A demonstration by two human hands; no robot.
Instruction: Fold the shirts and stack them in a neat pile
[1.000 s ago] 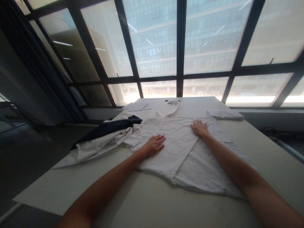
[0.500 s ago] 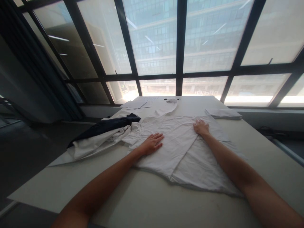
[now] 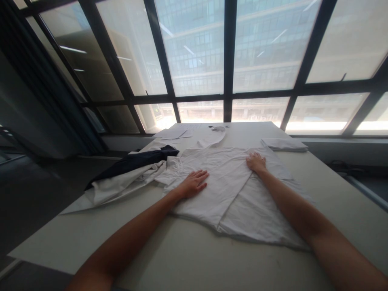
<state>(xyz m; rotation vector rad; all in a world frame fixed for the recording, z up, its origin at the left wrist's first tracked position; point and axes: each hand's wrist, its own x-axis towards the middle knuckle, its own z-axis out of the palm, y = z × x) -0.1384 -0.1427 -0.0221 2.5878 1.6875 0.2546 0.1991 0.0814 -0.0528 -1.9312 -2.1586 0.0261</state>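
Note:
A white garment point(image 3: 224, 186) lies spread on the table, one part folded slantwise over another. Its left end is gathered in creases, and a narrow strip of white cloth point(image 3: 210, 138) extends from its far side. My left hand point(image 3: 193, 184) rests flat on the left part of the fabric, fingers stretched out. Farther off, my right hand point(image 3: 256, 161) lies on the garment near the upper end of the folded edge. Its fingers are apart and slightly bent, and I see no cloth pinched in them.
The white table point(image 3: 169, 258) runs toward large windows. Dark blue cloth point(image 3: 130, 163) and off-white cloth point(image 3: 115, 188) are heaped along its left edge. Paper sheets point(image 3: 174, 133) lie at the back left, and a folded white cloth point(image 3: 285, 144) sits at the back right.

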